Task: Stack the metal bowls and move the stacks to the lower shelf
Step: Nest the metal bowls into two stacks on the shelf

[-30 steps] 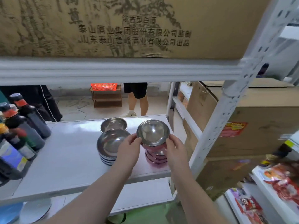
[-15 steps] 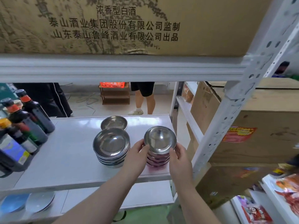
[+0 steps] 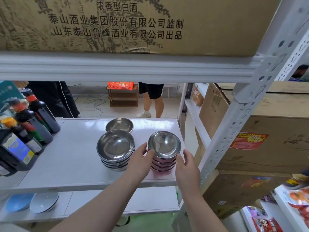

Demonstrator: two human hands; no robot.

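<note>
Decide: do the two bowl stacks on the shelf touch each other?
Apart. The head view shows white shelf between the silver stack and the pink-sided stack.

Counts, middle shelf (image 3: 70, 161): two stacks of metal bowls and one single bowl (image 3: 119, 125) near the back edge. Left stack (image 3: 115, 149): about five bowls by visible rims. Right stack (image 3: 164, 151) near the right front corner: about five, exact number unclear. Bottles (image 3: 36, 118) at the left edge: at least five dark ones, more partly hidden. Lower shelf (image 3: 133, 201), left end: two plates (image 3: 43, 202). Hands: two, left hand (image 3: 141, 160) and right hand (image 3: 188, 162).
</note>
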